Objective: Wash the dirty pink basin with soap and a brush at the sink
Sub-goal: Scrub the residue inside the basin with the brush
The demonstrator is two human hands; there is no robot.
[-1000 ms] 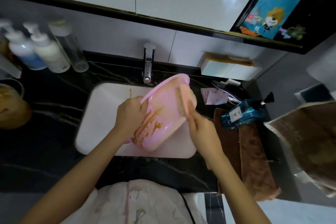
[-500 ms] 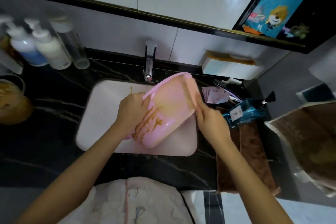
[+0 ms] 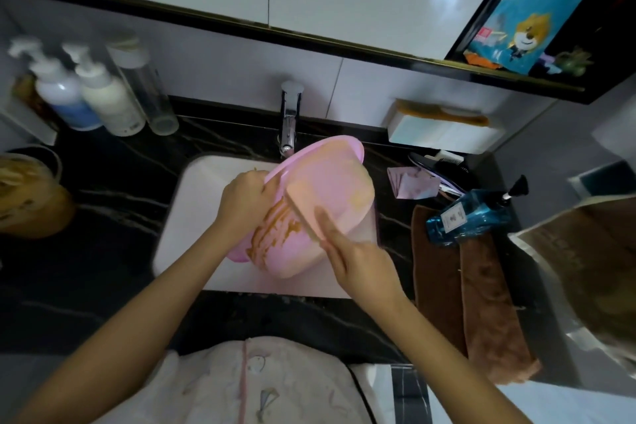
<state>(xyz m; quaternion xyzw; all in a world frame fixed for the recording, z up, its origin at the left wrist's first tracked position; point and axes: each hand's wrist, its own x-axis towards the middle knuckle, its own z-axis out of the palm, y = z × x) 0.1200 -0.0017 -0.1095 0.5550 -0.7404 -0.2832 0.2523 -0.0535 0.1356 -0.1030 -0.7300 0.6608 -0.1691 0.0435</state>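
Now left hand [image 3: 245, 203] grips pink basin [image 3: 339, 174]; right hand [image 3: 364, 262] holds brush [image 3: 303, 207].

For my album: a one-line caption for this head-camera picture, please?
The left hand holds the stained pink basin tilted over the white sink; the right hand presses a brush against it.

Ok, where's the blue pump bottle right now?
In the head view, the blue pump bottle sits at the far end of the brown towel, on the counter right of the sink.
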